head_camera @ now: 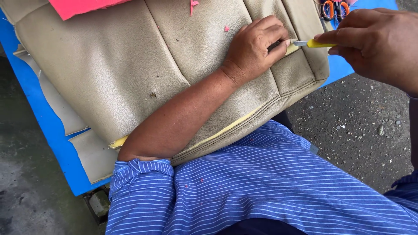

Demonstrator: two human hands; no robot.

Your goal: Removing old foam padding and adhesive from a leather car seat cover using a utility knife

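I see my left hand (257, 45) pressed flat, fingers curled, on the beige leatherette seat cover (130, 65). My right hand (376, 43) grips a yellow utility knife (314, 43), blade tip at the seam just beside the left fingertips. Orange-handled scissors (334, 8) lie beyond the right hand; a blue table (48, 126) sits underneath the cover.

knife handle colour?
Yellow: the slim yellow-handled utility knife in the right hand, head view.
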